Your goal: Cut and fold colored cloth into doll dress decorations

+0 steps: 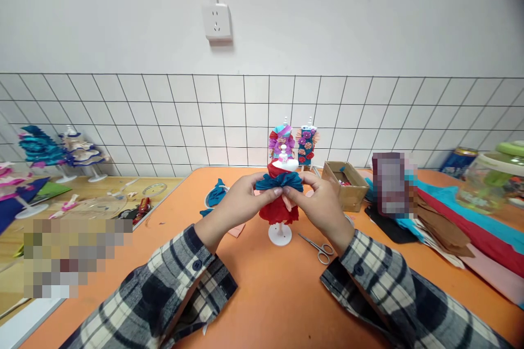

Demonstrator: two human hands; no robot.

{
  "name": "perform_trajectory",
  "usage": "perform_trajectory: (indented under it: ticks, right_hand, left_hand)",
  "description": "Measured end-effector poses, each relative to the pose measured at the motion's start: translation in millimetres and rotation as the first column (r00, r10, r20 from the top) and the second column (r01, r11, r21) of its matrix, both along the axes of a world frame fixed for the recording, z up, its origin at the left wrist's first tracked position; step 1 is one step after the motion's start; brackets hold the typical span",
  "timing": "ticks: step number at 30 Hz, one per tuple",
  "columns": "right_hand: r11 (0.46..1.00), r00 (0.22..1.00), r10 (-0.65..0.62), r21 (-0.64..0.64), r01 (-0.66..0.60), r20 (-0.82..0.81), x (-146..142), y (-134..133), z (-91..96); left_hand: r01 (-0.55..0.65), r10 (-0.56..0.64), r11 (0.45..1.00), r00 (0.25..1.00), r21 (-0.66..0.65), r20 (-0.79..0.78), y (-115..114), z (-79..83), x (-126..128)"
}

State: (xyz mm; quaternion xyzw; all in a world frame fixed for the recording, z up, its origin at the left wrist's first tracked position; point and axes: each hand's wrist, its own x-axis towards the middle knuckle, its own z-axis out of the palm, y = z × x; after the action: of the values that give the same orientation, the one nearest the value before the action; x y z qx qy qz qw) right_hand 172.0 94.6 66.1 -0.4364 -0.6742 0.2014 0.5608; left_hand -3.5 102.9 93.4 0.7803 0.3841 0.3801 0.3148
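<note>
A small white dress form (280,234) stands upright in front of me, dressed in a red skirt (279,211) and a red top. Around its waist lies a gathered teal paper ruffle (281,181). My left hand (257,196) pinches the ruffle from the left, and my right hand (313,196) pinches it from the right, thumbs almost meeting at the front. Silver scissors (318,249) rest on the orange table just below my right hand. Left of my left hand are teal scraps (216,194) on a round white object.
Two decorated dress forms (282,139) stand behind, near the tiled wall. A cardboard box (345,185), coloured sheets (450,218), a lidded clear jar (487,180) and a blue can (457,165) are on the right. More dressed forms (82,152) stand at the left.
</note>
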Motion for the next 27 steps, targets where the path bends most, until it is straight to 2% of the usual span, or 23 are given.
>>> perform_trajectory:
  ticks: [4, 8, 14, 16, 21, 24, 27]
  right_hand:
    - [1.0, 1.0, -0.024, 0.016, 0.024, 0.001, -2, 2, -4.0]
    - [0.997, 0.994, -0.029, 0.073, 0.037, -0.11, -5, 3, -9.1]
    - [0.997, 0.993, -0.005, 0.077, 0.014, -0.119, -4, 6, -12.8]
    - [0.996, 0.994, 0.035, 0.08, -0.027, -0.099, 0, 7, -11.2]
    - [0.968, 0.962, 0.25, 0.037, -0.248, -0.109, 12, 11, -7.5]
    - [0.95, 0.94, 0.312, 0.046, -0.309, -0.139, 16, 10, -7.0]
    - [0.944, 0.934, 0.329, 0.04, -0.326, -0.143, 16, 8, -5.7]
  left_hand:
    - [-0.038, 0.038, 0.999, 0.999, 0.008, -0.021, -2, 0.4, 1]
    - [-0.087, 0.087, 0.996, 0.996, 0.002, -0.015, -3, -2.8, 4]
    - [-0.039, 0.038, 0.999, 0.992, 0.001, 0.119, -3, -10.2, 12]
    - [-0.036, 0.039, 0.999, 0.988, -0.026, 0.147, -4, -10.5, 13]
    - [-0.015, 0.023, 0.999, 0.985, -0.048, 0.17, -8, -7.9, 16]
    - [-0.011, 0.015, 1.0, 0.982, -0.023, 0.187, -10, -8.5, 17]
    - [-0.067, 0.072, 0.997, 0.983, -0.03, 0.169, -9, -10.5, 16]
